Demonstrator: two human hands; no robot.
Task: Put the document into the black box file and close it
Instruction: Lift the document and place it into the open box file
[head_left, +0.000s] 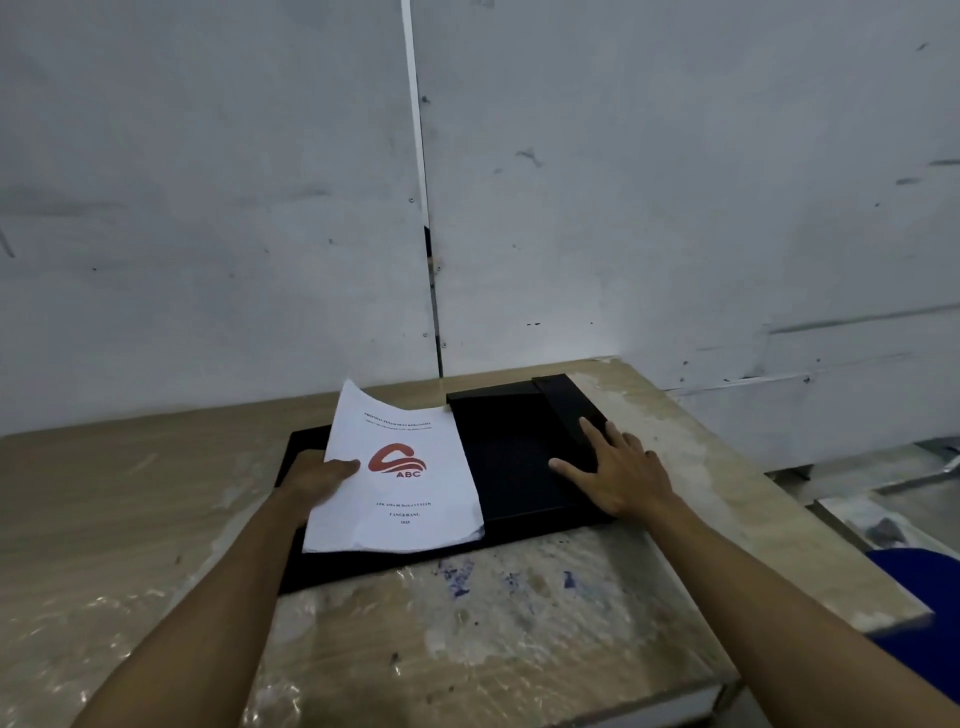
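Observation:
The black box file (511, 467) lies open and flat on the wooden table, its lid spread to the left. A white document (410, 499) with a red logo and printed text on its cover hangs tilted over the left half of the file. My left hand (317, 480) grips the document's left edge, thumb on top of the page. My right hand (615, 470) rests flat with fingers spread on the right side of the file's tray, touching its raised right flap (569, 408).
The table (467, 623) is plastic-covered wood with blue ink stains near the front; its right edge drops off around (753, 519). A scuffed white wall (623, 208) stands right behind the table. Blue fabric (919, 587) shows at the right.

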